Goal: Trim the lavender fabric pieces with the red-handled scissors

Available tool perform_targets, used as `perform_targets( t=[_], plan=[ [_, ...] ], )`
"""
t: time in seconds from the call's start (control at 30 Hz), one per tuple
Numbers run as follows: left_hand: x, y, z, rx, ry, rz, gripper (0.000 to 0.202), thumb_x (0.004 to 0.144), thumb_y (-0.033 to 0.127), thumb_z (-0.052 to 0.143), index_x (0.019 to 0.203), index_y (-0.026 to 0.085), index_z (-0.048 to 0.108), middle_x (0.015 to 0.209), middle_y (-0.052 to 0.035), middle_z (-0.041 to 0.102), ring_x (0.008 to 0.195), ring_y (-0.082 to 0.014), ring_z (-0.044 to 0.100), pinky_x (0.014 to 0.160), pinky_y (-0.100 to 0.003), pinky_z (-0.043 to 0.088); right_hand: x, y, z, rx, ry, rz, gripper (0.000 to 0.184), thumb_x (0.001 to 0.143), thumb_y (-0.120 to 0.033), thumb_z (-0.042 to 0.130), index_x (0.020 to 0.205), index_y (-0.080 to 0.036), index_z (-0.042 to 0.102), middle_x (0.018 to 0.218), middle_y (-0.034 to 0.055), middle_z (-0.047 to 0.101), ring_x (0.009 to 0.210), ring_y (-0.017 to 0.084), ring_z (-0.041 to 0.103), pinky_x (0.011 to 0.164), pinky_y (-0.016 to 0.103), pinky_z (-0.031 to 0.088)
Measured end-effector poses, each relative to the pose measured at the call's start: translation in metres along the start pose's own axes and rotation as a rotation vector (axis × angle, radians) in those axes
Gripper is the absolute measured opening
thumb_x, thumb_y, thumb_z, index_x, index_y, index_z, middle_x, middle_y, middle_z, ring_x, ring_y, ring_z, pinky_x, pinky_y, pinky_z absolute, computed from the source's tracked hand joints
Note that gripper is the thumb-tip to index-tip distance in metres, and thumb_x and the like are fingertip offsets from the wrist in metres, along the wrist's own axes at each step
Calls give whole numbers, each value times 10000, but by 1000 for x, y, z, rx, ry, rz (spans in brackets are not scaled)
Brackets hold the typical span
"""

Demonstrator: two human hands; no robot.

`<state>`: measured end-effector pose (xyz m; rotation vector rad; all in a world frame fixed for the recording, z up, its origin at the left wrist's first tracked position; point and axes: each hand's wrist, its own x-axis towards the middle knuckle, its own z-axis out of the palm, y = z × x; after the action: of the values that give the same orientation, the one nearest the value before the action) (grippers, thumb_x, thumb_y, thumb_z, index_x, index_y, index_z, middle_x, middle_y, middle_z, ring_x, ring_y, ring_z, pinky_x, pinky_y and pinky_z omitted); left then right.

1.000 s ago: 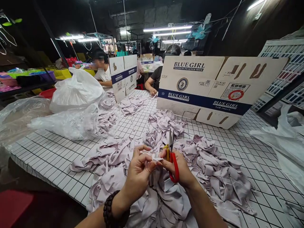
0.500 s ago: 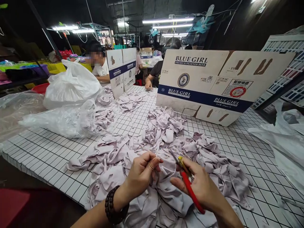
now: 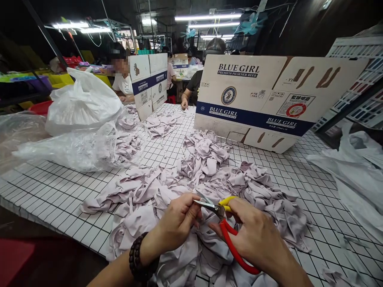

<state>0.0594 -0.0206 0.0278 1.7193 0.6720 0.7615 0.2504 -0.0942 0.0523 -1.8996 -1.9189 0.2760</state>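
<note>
My right hand (image 3: pixel 249 223) grips a pair of scissors (image 3: pixel 239 255) with one red and one yellow handle. The blades are parted and point left, their tips at the fingertips of my left hand (image 3: pixel 181 217). Those left fingers are pinched together; what lies between them is too small or hidden to make out. Below and around both hands spreads a heap of pale lilac fabric pieces (image 3: pixel 140 223), crumpled and with thin straps. A dark bead bracelet circles my left wrist.
The table (image 3: pixel 60 199) has a white cover with black grid lines. Upright beer cartons (image 3: pixel 254 91) stand across it. White plastic bags (image 3: pixel 83 103) lie at the left, more plastic (image 3: pixel 356 171) at the right. Co-workers sit beyond, one with a hand (image 3: pixel 184 103) on the table.
The scissors have swung from pointing up-left, with blades near closed, to pointing left with parted blades at my left fingertips. My left hand keeps its pinch. The view has shifted slightly.
</note>
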Motion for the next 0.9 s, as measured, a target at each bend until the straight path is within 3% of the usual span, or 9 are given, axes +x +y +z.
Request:
perform_targets(
  t=[0.23, 0.6, 0.9],
  plan=[
    [-1, -2, -2, -21, -15, 39, 236, 981, 307, 376, 853, 168, 519, 709, -1, 535, 561, -112, 577, 557, -219, 467, 0, -1, 0, -50, 53, -46, 236, 776, -441, 650, 760, -232, 541, 704, -5, 583, 595, 164, 550, 523, 262, 389],
    [-2, 0, -2, -111, -32, -20, 318, 977, 380, 394, 771, 164, 502, 691, 2, 516, 559, -114, 575, 554, -221, 461, -1, 1, 5, -65, 124, -101, 316, 779, -484, 641, 659, -215, 526, 584, -23, 540, 481, 118, 476, 471, 228, 325],
    [-1, 2, -2, -208, -40, -87, 356, 956, 455, 430, 762, 165, 500, 661, 11, 516, 538, -108, 569, 537, -214, 458, 1, 6, 11, -33, 171, -159, 417, 764, -475, 656, 581, -214, 388, 509, -54, 421, 446, 88, 380, 444, 213, 260]
  ],
)
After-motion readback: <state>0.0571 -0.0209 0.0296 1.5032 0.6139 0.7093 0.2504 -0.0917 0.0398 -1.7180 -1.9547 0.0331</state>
